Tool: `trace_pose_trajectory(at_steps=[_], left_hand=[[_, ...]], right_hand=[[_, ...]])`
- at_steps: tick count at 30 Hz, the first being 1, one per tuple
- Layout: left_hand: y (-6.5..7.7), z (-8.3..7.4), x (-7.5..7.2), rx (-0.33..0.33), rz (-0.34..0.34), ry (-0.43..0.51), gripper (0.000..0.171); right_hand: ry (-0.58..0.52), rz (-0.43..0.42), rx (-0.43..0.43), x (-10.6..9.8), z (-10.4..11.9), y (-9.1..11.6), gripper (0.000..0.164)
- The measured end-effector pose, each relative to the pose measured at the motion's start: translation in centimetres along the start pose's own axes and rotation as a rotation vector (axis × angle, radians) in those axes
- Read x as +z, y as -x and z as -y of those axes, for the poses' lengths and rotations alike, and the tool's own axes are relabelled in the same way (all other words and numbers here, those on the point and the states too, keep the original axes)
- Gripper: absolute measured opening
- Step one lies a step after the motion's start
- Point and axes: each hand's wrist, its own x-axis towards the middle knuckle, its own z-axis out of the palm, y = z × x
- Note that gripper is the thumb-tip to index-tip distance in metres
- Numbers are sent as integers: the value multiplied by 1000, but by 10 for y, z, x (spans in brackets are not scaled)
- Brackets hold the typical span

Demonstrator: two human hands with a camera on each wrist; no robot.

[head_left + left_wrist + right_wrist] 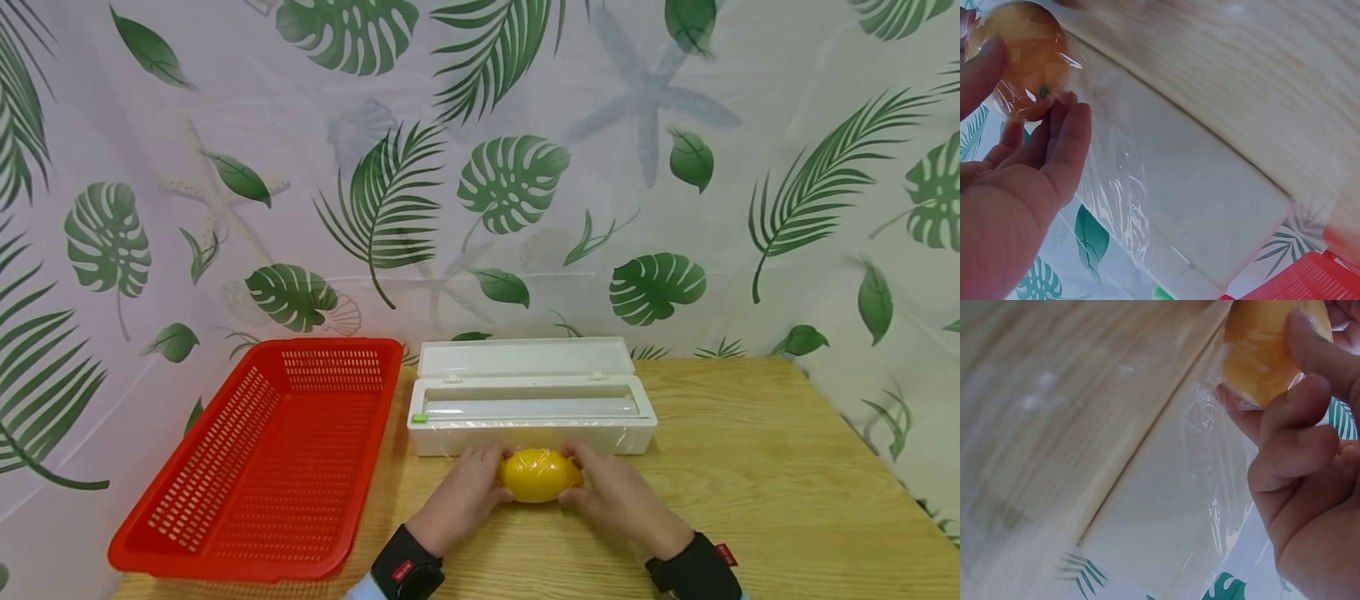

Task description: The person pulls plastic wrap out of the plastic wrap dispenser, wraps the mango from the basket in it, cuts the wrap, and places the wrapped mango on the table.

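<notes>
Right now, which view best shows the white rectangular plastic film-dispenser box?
Head: shows the box end to end, with raised white lid and pale film roll. Left and right wrist views each crop it to one end, partly behind clear film.

The hands [463, 498] [624, 502] hide bits of the fruit [537, 476]. Left of them, the basket [1297, 280] is cut off in the left wrist view.

We hold a yellow oval fruit [538, 475] lengthwise between our fingers [486, 463], clear film [1127, 209] wrinkled over it. Film also lies across the front of the white box [528, 385], lid open, near the table's [750, 454] back edge.
</notes>
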Motion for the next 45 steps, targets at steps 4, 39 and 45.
trace_pose_trajectory(at_steps=[4,39,45], left_hand=[[1,0,0,-8,6,15,44],[0,-1,-3,-34,74,62,41],[2,-1,-3,-21,77,54,42]], right_hand=[[-11,-4,20,0,-1,1,43],[-101,41,-65,-2,-11,-3,41],[-106,49,-82,-2,-13,-2,42]])
